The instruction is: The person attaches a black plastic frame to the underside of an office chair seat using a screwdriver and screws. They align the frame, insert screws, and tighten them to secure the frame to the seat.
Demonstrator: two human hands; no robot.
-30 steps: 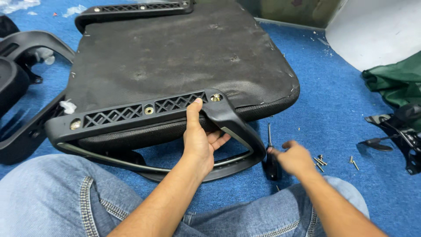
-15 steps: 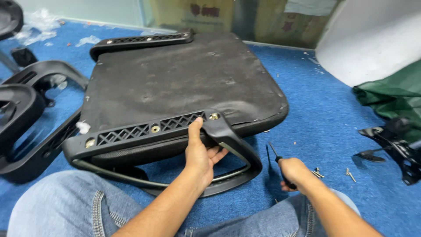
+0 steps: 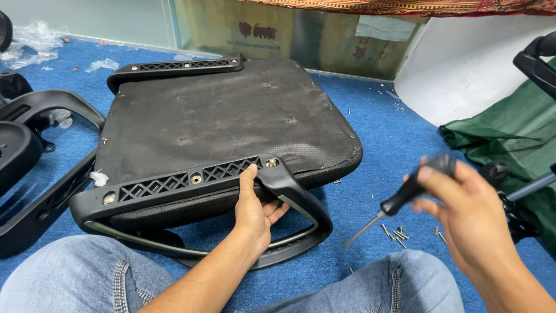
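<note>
An upturned office chair seat [image 3: 226, 122] lies on the blue carpet, its black fabric underside facing up. A black plastic armrest [image 3: 191, 185] is fixed along its near edge with brass-coloured bolts. My left hand [image 3: 255, 211] grips this armrest near its right bend, thumb on top. My right hand [image 3: 463, 214] is raised at the right, shut on a black-handled screwdriver [image 3: 399, 200] whose shaft points down and left. A second armrest [image 3: 174, 66] runs along the seat's far edge.
Several loose screws [image 3: 397, 235] lie on the carpet right of the seat. Black chair parts [image 3: 35, 150] sit at the left, green fabric [image 3: 509, 145] and a black frame at the right. A white panel [image 3: 463, 75] leans behind. My jeans-clad knees fill the foreground.
My right hand has lifted the screwdriver off the carpet near the screws and raised it up to the right. The left hand keeps its grip on the armrest. The view tilted up.
</note>
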